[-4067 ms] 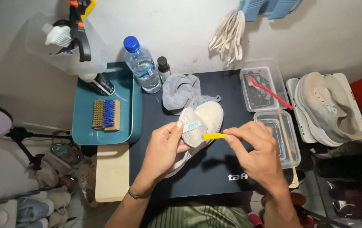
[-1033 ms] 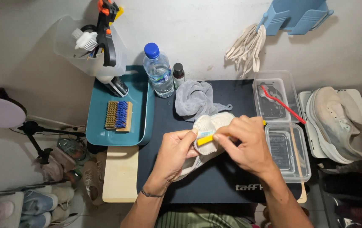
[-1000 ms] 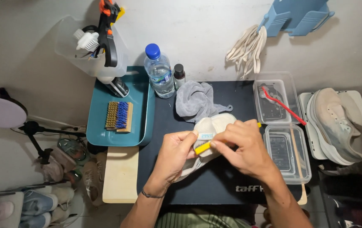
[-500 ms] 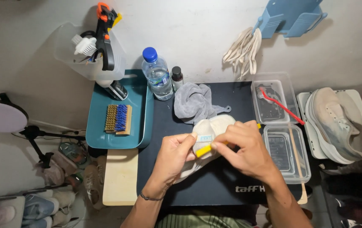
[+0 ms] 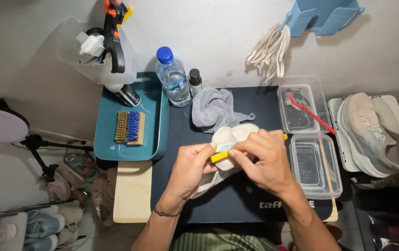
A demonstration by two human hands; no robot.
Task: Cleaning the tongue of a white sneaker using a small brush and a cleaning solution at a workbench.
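Observation:
A pale cream shoe point(image 5: 229, 138) lies on the dark mat point(image 5: 236, 204) in front of me. My left hand point(image 5: 187, 174) grips the shoe from the left side, fingers wrapped over its upper. My right hand point(image 5: 264, 160) holds a small yellow-handled brush point(image 5: 220, 156) pressed against the shoe; the yellow tip also shows past my knuckles. The brush head is hidden between my hands.
A grey cloth point(image 5: 213, 109) lies behind the shoe. A teal tray point(image 5: 155, 135) holds a scrub brush point(image 5: 130, 128), with a water bottle point(image 5: 173, 79) and small dark bottle point(image 5: 195, 82) beside it. Two clear tubs point(image 5: 313, 165) and another worn shoe point(image 5: 376, 135) sit right.
My right hand has shifted left over the shoe, bringing the yellow brush across it. My left hand keeps its grip; the view has drifted slightly.

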